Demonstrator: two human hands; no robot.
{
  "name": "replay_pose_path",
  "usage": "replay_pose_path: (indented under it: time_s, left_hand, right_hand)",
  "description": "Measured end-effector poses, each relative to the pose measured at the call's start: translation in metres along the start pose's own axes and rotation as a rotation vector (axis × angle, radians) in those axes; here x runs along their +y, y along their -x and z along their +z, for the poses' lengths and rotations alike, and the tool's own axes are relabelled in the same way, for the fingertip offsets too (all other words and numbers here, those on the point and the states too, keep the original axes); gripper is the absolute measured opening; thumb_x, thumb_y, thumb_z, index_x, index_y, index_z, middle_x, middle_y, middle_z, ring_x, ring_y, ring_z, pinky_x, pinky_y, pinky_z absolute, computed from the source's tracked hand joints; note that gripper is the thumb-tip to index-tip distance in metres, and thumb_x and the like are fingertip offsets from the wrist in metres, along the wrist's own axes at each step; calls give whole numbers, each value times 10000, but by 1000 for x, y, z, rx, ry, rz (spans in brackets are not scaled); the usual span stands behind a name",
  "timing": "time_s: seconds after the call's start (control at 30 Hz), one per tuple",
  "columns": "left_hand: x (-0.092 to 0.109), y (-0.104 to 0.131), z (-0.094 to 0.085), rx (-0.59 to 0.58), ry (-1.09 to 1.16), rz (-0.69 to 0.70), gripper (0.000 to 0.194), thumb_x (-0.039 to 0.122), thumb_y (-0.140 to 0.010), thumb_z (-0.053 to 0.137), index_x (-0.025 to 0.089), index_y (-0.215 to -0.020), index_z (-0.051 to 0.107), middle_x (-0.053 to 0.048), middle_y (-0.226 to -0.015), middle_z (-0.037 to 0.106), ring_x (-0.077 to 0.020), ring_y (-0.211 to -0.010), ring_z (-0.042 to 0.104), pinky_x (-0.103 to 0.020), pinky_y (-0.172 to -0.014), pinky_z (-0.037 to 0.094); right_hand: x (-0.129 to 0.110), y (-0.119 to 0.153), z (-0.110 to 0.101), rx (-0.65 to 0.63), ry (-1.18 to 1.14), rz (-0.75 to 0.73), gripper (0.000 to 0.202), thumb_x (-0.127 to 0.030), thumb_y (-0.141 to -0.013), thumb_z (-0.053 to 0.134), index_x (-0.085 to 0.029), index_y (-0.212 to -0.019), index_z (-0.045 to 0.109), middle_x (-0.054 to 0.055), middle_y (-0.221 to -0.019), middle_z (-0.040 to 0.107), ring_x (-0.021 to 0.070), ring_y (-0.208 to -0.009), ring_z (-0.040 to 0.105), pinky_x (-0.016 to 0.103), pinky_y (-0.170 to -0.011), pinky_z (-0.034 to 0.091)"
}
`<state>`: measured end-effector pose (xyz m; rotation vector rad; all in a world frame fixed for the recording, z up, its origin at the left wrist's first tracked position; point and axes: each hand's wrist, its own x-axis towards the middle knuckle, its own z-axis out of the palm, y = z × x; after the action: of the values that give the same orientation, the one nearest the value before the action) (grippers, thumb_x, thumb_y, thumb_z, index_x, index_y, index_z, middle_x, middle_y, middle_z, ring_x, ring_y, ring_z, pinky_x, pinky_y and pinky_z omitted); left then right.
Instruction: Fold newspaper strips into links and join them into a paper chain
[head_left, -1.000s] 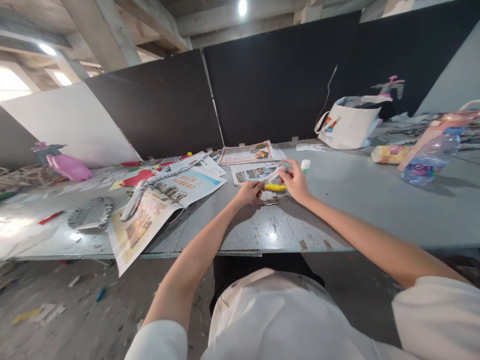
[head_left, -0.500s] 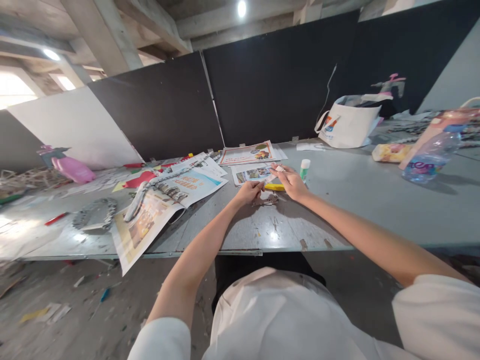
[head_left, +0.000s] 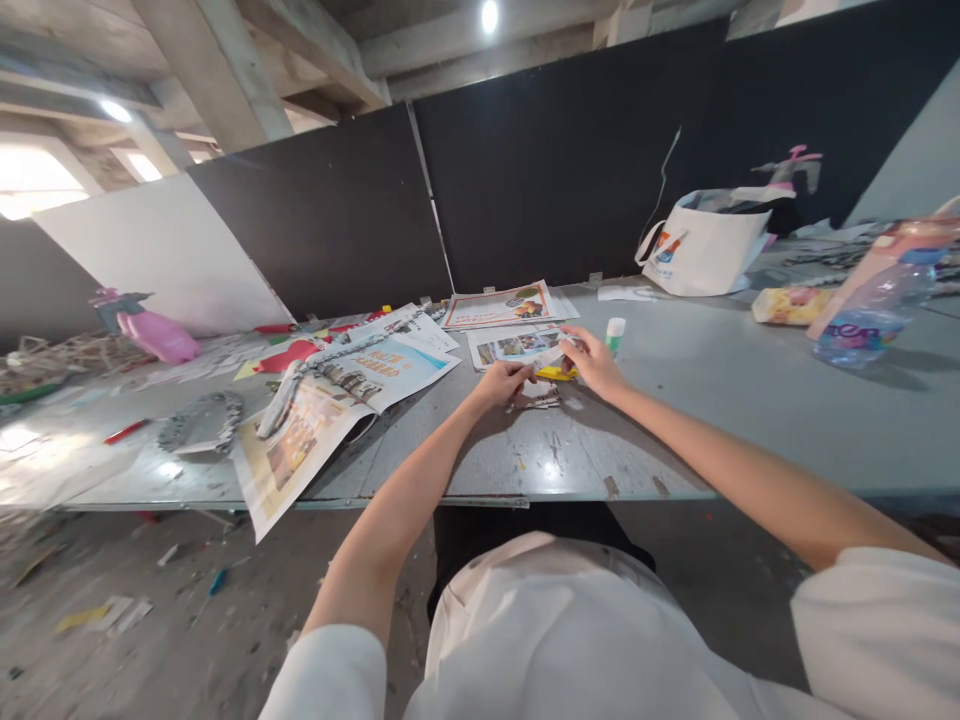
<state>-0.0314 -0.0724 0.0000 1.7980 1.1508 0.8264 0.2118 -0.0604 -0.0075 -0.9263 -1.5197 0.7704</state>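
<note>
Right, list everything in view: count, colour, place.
Table: one, grey, across middle
Paper strip: one, whitish, centre
Small item: one, yellow, centre
Glue stick: one, white and green, right of centre
Printed sheets: several, multicoloured, centre and left
Braided pieces: two, grey, left
Slim item: one, red, left
Red paper: some, red, left
Bag: one, white, right rear
Spray bottles: two, pink and grey, far left and right rear
Packet: one, yellow, right
Water bottle: one, clear, right
Panels: several, black or white, rear
Floor scraps: many, mixed, lower left
Shirt: one, white, bottom
Left hand: one, bare, centre
Right hand: one, bare, on strip
</note>
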Motion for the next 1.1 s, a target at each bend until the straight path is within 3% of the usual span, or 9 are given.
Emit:
replay_pose_path:
  time_s: [0.13, 0.27, 0.37, 0.47, 0.57, 0.73, 0.87, 1.0, 1.1]
  left_hand:
    - [-1, -2, -1, 48, 31, 49, 488, 611, -987, 708, 169, -784, 748, -15, -622, 644, -121, -522, 530, -257, -542, 392]
    - [1, -3, -3, 173, 143, 100, 442, 586, -921, 821, 166, -800, 752, -35, -683, 697, -140, -636, 608, -257, -633, 469]
    - [3, -2, -6, 267, 267, 109, 354, 482, -903, 862, 145, -1001, 811, -26, -687, 714, -141, -646, 633, -257, -657, 492]
    - [5, -1, -8, 303, 346, 118, 327, 388, -909, 848, 139, -1119, 826, -22, -688, 722, -128, -631, 630, -248, -654, 493]
    - [7, -1, -8, 318, 396, 99, 257, 341, -896, 834, 151, -1070, 832, -11, -676, 705, -120, -622, 619, -245, -658, 495]
    - [9, -3, -9, 334, 476, 7, 199, 305, -858, 816, 160, -996, 824, -2, -652, 681, -120, -630, 631, -245, -679, 496]
    - [8, -5, -9, 337, 531, -63, 252, 411, -879, 827, 169, -943, 800, -26, -678, 693, -139, -657, 665, -255, -682, 508]
    - [5, -6, -7, 359, 450, -64, 424, 591, -914, 823, 183, -839, 735, -74, -794, 757, -132, -653, 633, -258, -649, 505]
    - [4, -5, -5, 323, 355, 1, 520, 683, -862, 859, 178, -873, 734, -85, -887, 792, -132, -676, 640, -261, -645, 514]
  right_hand:
    - [5, -4, -1, -8, -31, 30, 570, -733, -858, 825, -221, -1106, 779, 23, -714, 716, 200, -584, 627, 336, -573, 540]
    - [4, -4, 1, -23, -60, 54, 586, -766, -798, 854, -222, -981, 736, 24, -703, 706, 180, -564, 593, 326, -563, 507]
    - [0, -2, 2, -56, -22, 42, 566, -760, -833, 839, -224, -960, 711, 33, -702, 711, 182, -581, 601, 320, -568, 483]
    - [-6, 2, 3, -80, -6, 16, 556, -746, -884, 815, -231, -1055, 694, 27, -719, 726, 185, -590, 609, 319, -580, 486]
    - [-11, 4, 4, -93, -22, -20, 576, -751, -910, 795, -240, -1150, 682, 18, -742, 737, 186, -595, 619, 321, -596, 503]
    - [-13, 6, 5, -113, -33, -57, 571, -748, -872, 835, -238, -1119, 759, 31, -808, 742, 213, -697, 679, 355, -683, 576]
    - [-13, 6, 4, -125, -27, -40, 616, -752, -815, 880, -229, -1122, 772, 60, -880, 784, 236, -744, 710, 375, -715, 595]
    - [-10, 4, 1, -90, 55, -29, 602, -828, -882, 772, -233, -837, 691, 66, -770, 749, 224, -695, 673, 353, -683, 550]
    - [-4, 1, -2, -23, 116, -44, 632, -850, -880, 760, -256, -737, 596, 27, -671, 661, 216, -661, 617, 339, -637, 484]
